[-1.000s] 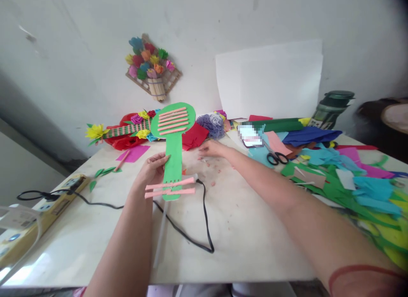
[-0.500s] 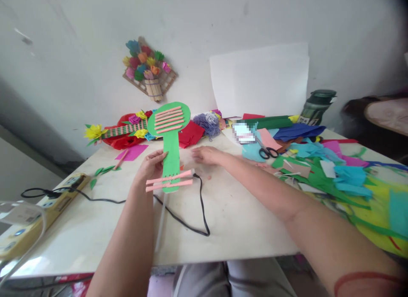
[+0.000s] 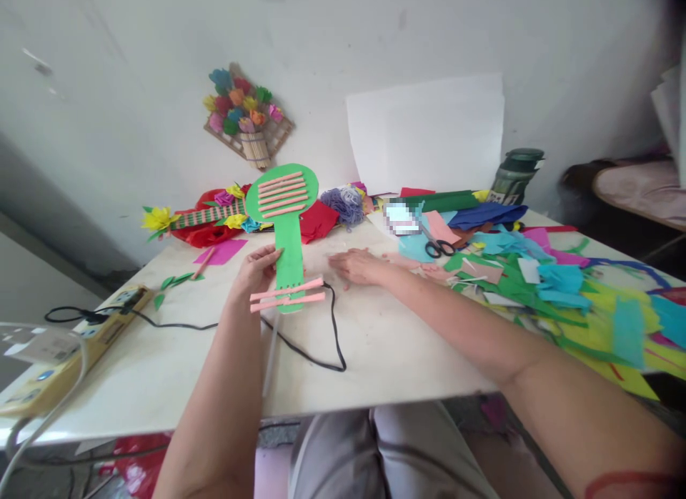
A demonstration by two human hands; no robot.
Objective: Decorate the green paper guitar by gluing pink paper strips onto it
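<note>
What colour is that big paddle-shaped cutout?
The paddle-shaped cutout is bright green, best seen in the head view.

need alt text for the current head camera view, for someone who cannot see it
A person's left hand holds a green paddle-shaped cutout with pale pink sticks on it, while the right hand is at the surface of a white table. Black-handled scissors and coloured paper scraps lie to the right, a yellow power strip to the left.
</note>
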